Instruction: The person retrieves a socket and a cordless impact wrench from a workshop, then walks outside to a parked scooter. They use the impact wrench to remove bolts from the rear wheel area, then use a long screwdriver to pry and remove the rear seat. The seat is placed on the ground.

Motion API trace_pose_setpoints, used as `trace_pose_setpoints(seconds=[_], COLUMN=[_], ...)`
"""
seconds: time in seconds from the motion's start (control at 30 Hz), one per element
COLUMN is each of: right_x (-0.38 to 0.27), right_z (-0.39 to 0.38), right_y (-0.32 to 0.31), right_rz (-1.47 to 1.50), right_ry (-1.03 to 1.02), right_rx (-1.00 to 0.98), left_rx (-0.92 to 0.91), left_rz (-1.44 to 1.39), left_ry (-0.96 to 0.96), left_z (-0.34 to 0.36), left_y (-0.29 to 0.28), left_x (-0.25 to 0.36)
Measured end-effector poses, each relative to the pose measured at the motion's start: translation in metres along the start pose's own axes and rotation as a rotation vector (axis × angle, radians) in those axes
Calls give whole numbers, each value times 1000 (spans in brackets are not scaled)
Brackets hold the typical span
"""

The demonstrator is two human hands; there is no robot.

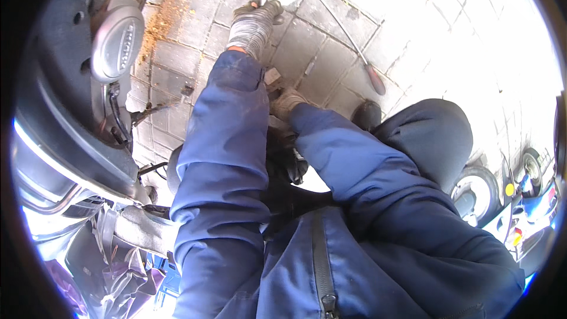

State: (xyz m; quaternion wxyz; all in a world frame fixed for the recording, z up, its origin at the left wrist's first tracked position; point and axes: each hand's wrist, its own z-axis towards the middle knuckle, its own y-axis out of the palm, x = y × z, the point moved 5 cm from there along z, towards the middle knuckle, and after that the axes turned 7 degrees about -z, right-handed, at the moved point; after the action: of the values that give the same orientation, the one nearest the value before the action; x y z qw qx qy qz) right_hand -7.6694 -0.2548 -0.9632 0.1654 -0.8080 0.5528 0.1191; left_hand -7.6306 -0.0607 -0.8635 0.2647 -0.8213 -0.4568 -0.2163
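- Head view: we see both gloved hands over grey pavers, the arms in blue sleeves.
- Left hand: reaches ahead, low over the pavers. Fingers look bent; a small pale bit shows at them, but we cannot tell whether they grip it.
- Right hand: nearer the body, partly behind its sleeve. Fingers are hidden, so we cannot tell whether they are open or closed.
- Block: tan, between the two hands, just beside the right one; we cannot tell whether it is held.
- Screwdriver: lies on the pavers to the right of both hands, handle toward the shoe.
- Scooter: dark, along our left, with orange crumbs on the pavers beside it.
- Wheel: stands at far right.
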Motion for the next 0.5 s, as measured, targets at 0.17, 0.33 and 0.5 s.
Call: trace_pose_setpoints(seconds=[0.17,0.33,0.5], right_x=[-7,-10,-9], right_z=[-14,-7,1], right_y=[-41,-38,-37], right_rz=[-44,-104,-156], right_ry=[33,72,78], right_rx=[37,86,74], left_rx=[-222,-358,-349], left_rz=[-822,-1026,-1046], left_ry=[10,46,74], left_z=[-23,-33,-36], left_y=[-7,-10,-13], left_x=[39,54,60])
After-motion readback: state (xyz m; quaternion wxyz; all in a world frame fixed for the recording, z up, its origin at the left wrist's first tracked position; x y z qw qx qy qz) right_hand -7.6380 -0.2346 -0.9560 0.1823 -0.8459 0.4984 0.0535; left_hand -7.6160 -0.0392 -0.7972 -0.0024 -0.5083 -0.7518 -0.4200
